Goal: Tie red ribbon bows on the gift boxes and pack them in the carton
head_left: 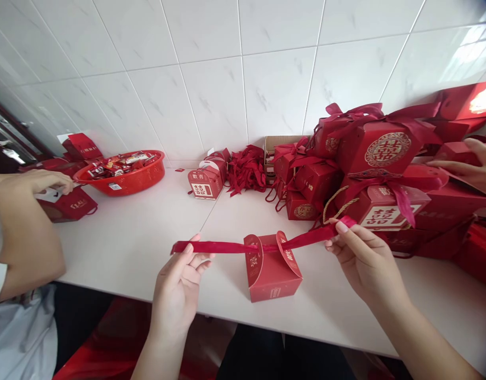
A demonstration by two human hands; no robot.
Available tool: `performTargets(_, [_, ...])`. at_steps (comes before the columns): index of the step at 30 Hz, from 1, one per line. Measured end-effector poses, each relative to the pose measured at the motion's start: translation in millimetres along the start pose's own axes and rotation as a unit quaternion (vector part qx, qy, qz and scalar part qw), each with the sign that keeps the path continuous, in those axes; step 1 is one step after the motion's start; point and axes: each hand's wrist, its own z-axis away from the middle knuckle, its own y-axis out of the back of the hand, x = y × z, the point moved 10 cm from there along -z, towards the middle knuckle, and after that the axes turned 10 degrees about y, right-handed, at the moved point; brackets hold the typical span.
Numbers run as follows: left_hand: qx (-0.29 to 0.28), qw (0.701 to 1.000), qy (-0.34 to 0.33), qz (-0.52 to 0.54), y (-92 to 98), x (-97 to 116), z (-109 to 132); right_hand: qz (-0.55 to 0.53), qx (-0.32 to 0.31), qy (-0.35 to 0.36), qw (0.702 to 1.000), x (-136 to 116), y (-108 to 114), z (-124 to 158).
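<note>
A small red gift box [271, 274] stands on the white table [140, 237] in front of me, its two rounded top flaps upright. A red ribbon [227, 246] runs through the flaps and stretches out to both sides. My left hand [180, 279] pinches the ribbon's left part. My right hand [360, 258] pinches the ribbon's right end, slightly higher than the box.
Finished red boxes with ribbons [370, 169] are stacked at the right. A heap of loose ribbons [246, 169] and a small red box [206, 179] lie by the tiled wall. A red bowl of sweets [122, 171] stands at the left, near another person's arm [25, 221]. A second person's hand [470, 166] reaches in at far right.
</note>
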Motion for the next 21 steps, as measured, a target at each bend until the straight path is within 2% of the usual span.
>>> performTargets(3, [-0.006, 0.998, -0.065, -0.005, -7.2, 23, 1, 0.010, -0.009, 0.037, 0.999, -15, -4, -5])
performTargets(6, [-0.023, 0.992, -0.120, -0.020, -22.0, 47, 4, 0.065, -0.021, 0.097, 0.993, -37, -12, -10])
performTargets(10, [-0.042, 0.968, -0.233, -0.085, -55.2, 86, 21, 0.151, -0.016, 0.198, 0.968, -77, -31, -17])
performTargets(13, [-0.069, 0.938, -0.312, -0.132, -87.3, 110, 37, 0.165, -0.064, 0.231, 0.957, -99, -61, -25])
performTargets(17, [-0.127, 0.912, -0.350, -0.170, -124.6, 124, 48, 0.145, -0.128, 0.243, 0.951, -114, -94, -34])
performTargets(21, [-0.159, 0.902, -0.342, -0.209, -145.9, 125, 48, 0.129, -0.157, 0.235, 0.951, -115, -112, -38])
